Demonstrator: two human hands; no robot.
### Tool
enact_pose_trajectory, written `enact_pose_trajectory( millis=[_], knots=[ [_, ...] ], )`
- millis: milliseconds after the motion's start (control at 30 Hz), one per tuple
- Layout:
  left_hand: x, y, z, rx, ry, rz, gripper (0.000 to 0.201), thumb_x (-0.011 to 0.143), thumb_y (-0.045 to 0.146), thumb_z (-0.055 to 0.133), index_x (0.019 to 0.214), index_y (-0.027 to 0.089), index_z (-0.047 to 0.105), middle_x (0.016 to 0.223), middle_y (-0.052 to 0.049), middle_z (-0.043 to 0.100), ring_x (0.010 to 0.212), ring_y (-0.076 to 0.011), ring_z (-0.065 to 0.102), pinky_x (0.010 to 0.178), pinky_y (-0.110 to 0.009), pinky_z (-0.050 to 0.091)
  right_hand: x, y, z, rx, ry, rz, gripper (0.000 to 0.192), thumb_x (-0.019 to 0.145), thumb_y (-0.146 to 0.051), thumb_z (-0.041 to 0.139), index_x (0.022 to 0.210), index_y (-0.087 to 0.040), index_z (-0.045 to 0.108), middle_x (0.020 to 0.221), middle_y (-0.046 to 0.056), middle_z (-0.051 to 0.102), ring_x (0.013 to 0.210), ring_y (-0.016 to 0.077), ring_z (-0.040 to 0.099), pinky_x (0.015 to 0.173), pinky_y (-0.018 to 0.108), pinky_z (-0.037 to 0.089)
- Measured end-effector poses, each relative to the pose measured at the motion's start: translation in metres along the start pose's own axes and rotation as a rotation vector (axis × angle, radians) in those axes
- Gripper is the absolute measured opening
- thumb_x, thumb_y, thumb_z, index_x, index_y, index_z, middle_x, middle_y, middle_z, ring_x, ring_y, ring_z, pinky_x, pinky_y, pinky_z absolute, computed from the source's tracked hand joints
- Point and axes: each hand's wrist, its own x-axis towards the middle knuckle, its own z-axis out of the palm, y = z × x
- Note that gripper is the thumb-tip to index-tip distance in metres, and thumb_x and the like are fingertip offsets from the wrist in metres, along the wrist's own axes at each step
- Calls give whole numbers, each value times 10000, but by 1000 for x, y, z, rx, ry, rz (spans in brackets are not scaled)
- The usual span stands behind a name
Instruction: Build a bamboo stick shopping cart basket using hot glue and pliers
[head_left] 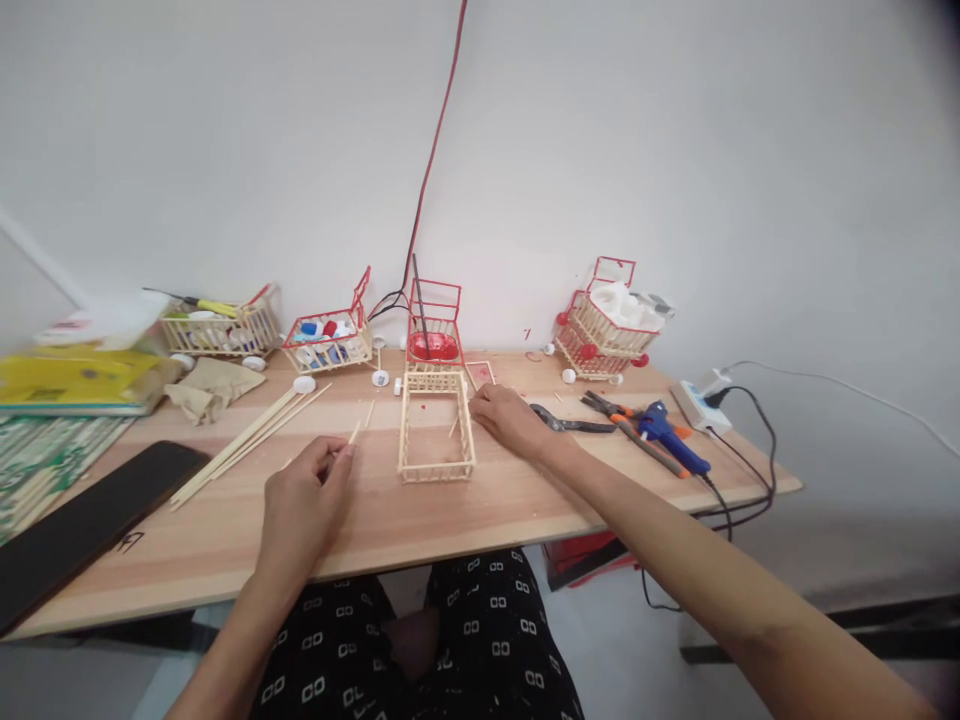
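A small open basket frame of wooden sticks (436,428) stands in the middle of the wooden table (465,505). My left hand (306,497) rests on the table to its left, fingers pinched on a short wooden stick (352,434). My right hand (508,417) lies flat on the table, touching the frame's right side. Several long bamboo sticks (244,441) lie to the left of my left hand.
A blue glue gun (671,433), pliers (570,421) and a power strip (701,401) sit at the right. Stick-built carts stand along the wall: (433,325), (328,338), (606,322), (221,327). A black phone (82,525) and yellow packets (75,380) lie at left.
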Motion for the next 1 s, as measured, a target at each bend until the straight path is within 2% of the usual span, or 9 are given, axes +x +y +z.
enact_pose_trajectory(
  millis=[167,467,633,800,900,1000],
  knots=[
    [0,-2,1,9,-29,18,278,860,431,470,836,212,640,735,-12,714,696,-207,657,639,-273,407,9,6,-6,-106,-6,-89,175,948,-200,498,987,-170,666,1046,121,610,976,227,508,811,332,335],
    [-1,-1,-1,6,-35,3,297,865,435,466,830,208,654,723,4,706,675,-179,641,630,-251,398,19,25,-13,-213,-103,-385,230,969,-197,454,1092,-198,648,1129,111,606,995,220,497,887,357,348],
    [-1,-3,-1,-3,-37,-21,295,862,433,471,829,205,656,727,1,706,675,-178,639,624,-249,391,7,26,-19,-256,-148,-518,263,992,-196,398,1118,-200,629,1140,101,617,992,210,501,867,349,359],
    [-2,-3,-2,11,-26,-10,287,865,421,467,819,204,649,708,-1,687,660,-175,625,616,-252,383,-20,19,-24,-279,-188,-465,257,1000,-201,379,1082,-149,617,1040,114,637,945,211,516,841,339,375],
    [-4,0,-2,86,-35,-22,263,882,398,455,856,211,638,728,-7,680,665,-189,608,610,-271,373,-37,16,-35,-289,-209,-360,246,993,-183,379,999,-134,620,931,106,638,869,214,525,811,334,380],
    [-6,1,1,215,-47,2,224,896,346,448,875,215,629,807,-40,684,777,-237,603,623,-302,379,-50,11,-56,-286,-174,-195,232,971,-174,401,884,-153,615,857,99,630,812,215,531,767,327,377]
  ],
)
